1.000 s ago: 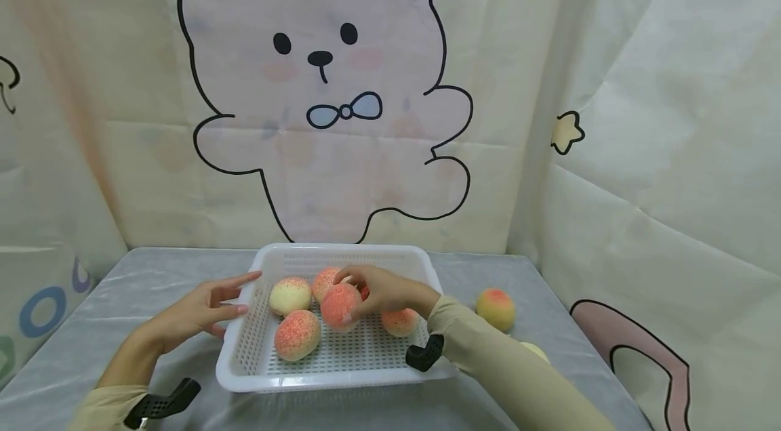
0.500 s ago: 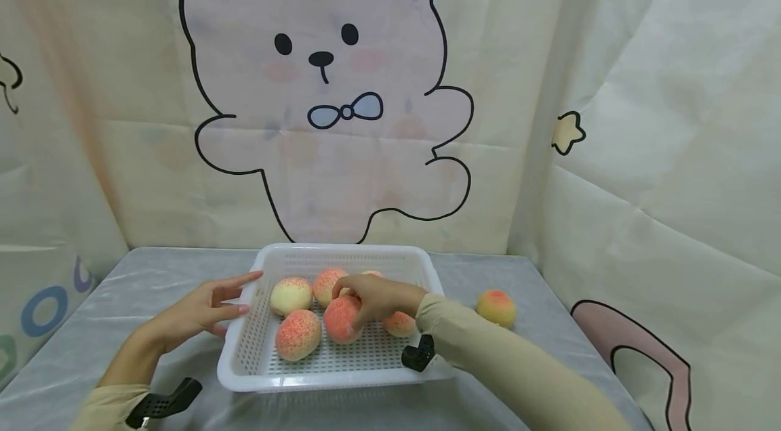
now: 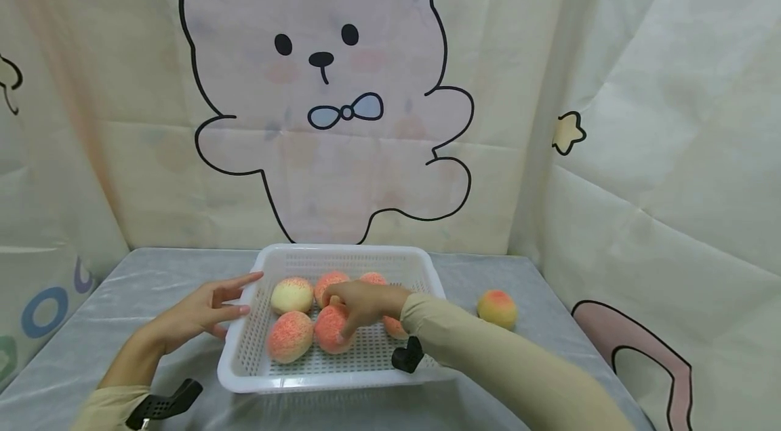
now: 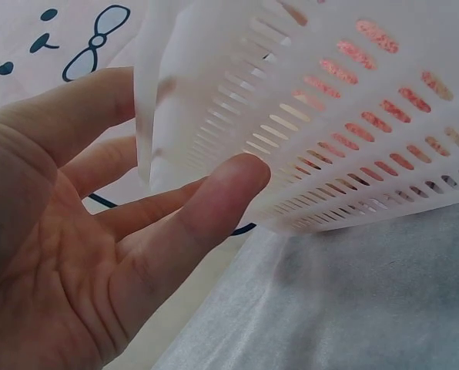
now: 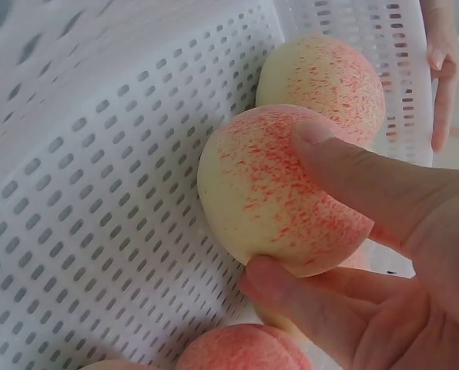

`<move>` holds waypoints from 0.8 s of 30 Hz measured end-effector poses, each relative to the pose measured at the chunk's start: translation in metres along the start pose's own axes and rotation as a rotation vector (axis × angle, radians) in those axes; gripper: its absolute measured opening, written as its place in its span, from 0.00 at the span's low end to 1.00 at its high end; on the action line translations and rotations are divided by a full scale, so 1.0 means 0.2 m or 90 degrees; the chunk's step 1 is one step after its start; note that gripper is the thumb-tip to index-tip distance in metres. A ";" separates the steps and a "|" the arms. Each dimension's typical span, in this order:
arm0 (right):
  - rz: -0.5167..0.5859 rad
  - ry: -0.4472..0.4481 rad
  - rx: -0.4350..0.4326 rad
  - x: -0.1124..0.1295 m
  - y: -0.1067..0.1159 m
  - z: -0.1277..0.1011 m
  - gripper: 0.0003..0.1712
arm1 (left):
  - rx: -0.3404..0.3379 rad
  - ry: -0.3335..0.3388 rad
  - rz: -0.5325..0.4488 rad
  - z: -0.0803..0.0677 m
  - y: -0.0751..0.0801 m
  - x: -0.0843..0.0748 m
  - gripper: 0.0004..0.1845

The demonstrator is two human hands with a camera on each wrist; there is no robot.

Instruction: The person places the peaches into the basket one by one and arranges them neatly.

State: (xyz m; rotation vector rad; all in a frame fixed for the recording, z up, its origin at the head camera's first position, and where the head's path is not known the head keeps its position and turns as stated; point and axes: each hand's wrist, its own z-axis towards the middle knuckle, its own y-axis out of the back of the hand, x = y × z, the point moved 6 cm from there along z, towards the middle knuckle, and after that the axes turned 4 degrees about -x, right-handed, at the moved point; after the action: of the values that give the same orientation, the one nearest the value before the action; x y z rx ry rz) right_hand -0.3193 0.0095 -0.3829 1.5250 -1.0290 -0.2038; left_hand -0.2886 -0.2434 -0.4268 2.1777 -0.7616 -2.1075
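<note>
A pale curtain with a big cartoon rabbit hangs behind a grey tabletop. On the tabletop sits a white slotted basket, holding several peaches. The left hand lies flat against the basket's left wall, fingers straight and spread, gripping nothing; the left wrist view shows fingertips touching the slotted side. The right hand reaches into the basket and has a peach pinched between thumb and fingers, low over the basket floor and just beside another peach. One more peach lies alone on the tabletop, well apart to the right of the basket.

The risk, as I judge it: the held fruit is round and smooth, gripped only by fingertips, so it could slip and roll, knocking its neighbours. The light basket, braced on one side only, could also slide if bumped
</note>
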 end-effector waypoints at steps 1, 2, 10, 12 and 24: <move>0.002 0.000 0.001 0.01 0.00 0.00 0.34 | 0.000 0.000 0.000 0.00 0.00 0.00 0.40; 0.005 -0.001 0.000 0.02 0.00 0.01 0.34 | 0.000 -0.001 0.001 0.00 0.00 0.00 0.40; 0.014 -0.035 -0.002 0.05 -0.02 0.03 0.30 | -0.006 0.014 0.005 0.00 0.00 0.01 0.40; 0.019 -0.046 0.005 0.05 -0.03 0.04 0.29 | 0.000 0.009 -0.001 0.00 0.00 0.00 0.40; -0.055 0.063 0.066 0.05 -0.04 0.03 0.37 | 0.013 -0.003 -0.011 0.00 0.00 0.01 0.40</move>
State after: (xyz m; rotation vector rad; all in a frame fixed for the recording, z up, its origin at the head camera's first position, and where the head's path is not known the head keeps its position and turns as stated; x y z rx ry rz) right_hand -0.3133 -0.0025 -0.3874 1.6579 -0.9082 -0.1363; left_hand -0.2876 -0.2436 -0.4284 2.1973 -0.7706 -2.1239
